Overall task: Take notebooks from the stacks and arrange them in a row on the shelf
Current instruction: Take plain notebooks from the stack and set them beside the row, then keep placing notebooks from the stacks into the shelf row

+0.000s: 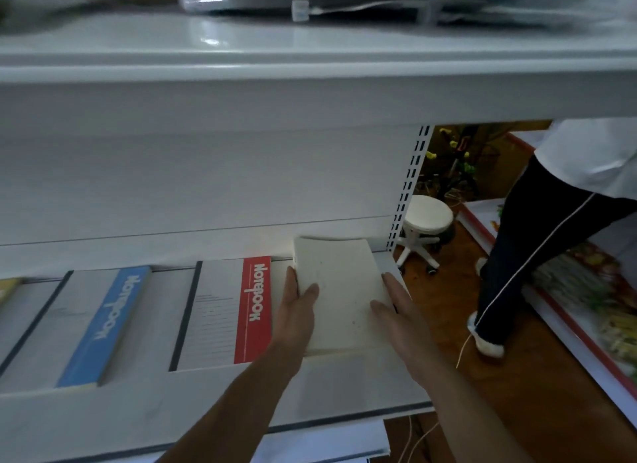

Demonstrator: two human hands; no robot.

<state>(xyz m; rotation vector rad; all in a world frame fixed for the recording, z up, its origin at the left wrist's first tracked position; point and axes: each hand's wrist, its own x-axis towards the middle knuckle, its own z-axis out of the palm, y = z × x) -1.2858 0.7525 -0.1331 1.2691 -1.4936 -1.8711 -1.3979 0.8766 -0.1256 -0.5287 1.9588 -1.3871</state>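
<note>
1. Cream notebook (344, 290) is held btwn both hands at the right end of the shelf (206, 393), plain cover up.
2. Left hand (296, 314) grips its left edge: thumb on the cover, fingers along the side.
3. Right hand (393, 311) grips the right edge the same way, thumb on top.
4. Just left of the left fingers: red-stripe notebook (253, 311) flat on the shelf. Further left, apart from it, blue-stripe notebook (110, 324).
5. Beyond the right fingers, on the floor: white stool (427, 217) and another person's leg (531, 255) in dark trousers.
</note>
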